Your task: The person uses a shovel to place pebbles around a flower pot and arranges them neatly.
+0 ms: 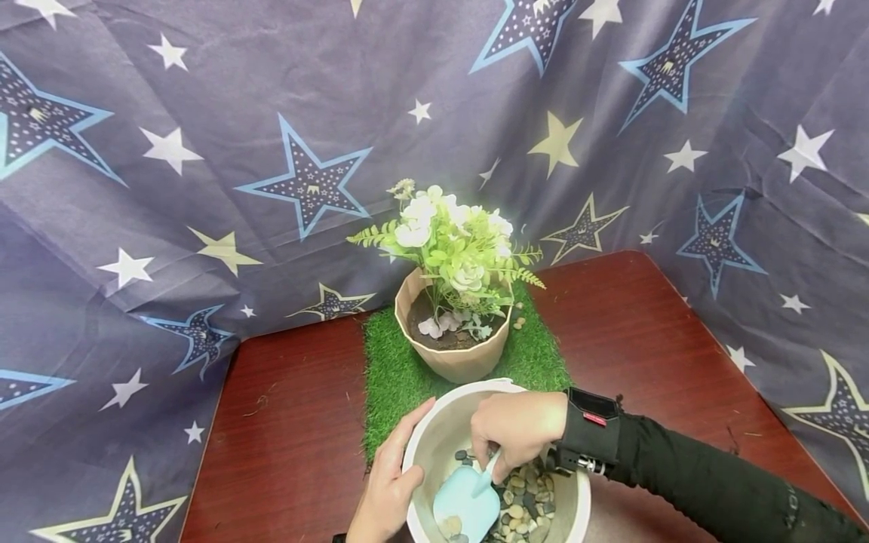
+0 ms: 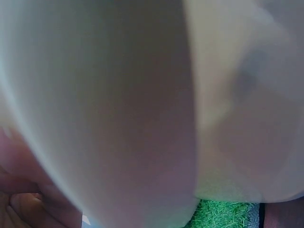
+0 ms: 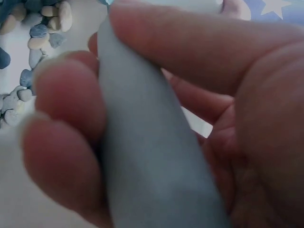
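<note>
A white bucket (image 1: 579,501) with loose pebbles (image 1: 526,501) in it is at the front of the table. My right hand (image 1: 519,426) reaches inside and grips a light-blue scoop (image 1: 465,498) by its handle. A few stones lie on the scoop's blade, near its front edge. In the right wrist view, curled fingers (image 3: 69,97) and the thumb close round the handle. At the bucket's left side my left hand (image 1: 390,475) holds the wall, its thumb at the rim. The blurred bucket wall (image 2: 118,114) fills most of the left wrist view.
Behind the bucket, a beige pot (image 1: 462,364) of soil with white artificial flowers (image 1: 455,234) stands on a green turf mat (image 1: 383,377). Small stones (image 1: 519,323) lie right of the pot. The reddish-brown table (image 1: 292,422) meets a star-patterned cloth (image 1: 265,279) behind.
</note>
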The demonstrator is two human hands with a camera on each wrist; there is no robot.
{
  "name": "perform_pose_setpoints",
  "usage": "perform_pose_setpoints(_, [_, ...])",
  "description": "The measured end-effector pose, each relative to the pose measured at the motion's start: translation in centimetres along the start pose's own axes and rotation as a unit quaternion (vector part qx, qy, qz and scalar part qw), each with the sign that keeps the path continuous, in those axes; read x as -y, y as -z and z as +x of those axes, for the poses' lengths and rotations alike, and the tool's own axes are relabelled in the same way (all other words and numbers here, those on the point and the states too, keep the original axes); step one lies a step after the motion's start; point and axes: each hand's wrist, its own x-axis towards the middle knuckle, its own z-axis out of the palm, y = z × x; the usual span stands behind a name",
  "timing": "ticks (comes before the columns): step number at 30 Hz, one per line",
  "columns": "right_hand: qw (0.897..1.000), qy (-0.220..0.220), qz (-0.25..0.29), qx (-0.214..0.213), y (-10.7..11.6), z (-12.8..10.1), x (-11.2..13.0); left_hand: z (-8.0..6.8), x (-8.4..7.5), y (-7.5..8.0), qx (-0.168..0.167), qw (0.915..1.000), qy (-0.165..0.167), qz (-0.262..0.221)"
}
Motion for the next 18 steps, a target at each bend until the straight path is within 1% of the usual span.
perform_pose_setpoints(4, [0.999,0.021,0.028,-0.008,0.7,-0.8,0.1,0.0,0.1,0.0,-0.001,0.9999,0.016,0.002])
perform_pose_setpoints(7, [0.998,0.037,0.053,-0.014,1.2,-1.6,-0.2,0.0,0.1,0.0,-0.003,0.9999,0.011,0.004])
perform_pose_setpoints(12, [0.994,0.051,0.079,-0.046,1.5,-3.6,-1.3,0.1,0.0,-0.1,-0.002,1.0000,-0.002,-0.001])
perform_pose_setpoints(16, [0.991,0.056,0.099,-0.074,1.9,-5.5,-2.2,0.1,0.0,-0.1,-0.002,1.0000,0.009,-0.003])
perform_pose_setpoints(18, [0.989,0.054,0.105,-0.084,2.3,-6.5,-2.7,0.0,0.0,-0.1,-0.005,0.9999,0.008,0.006])
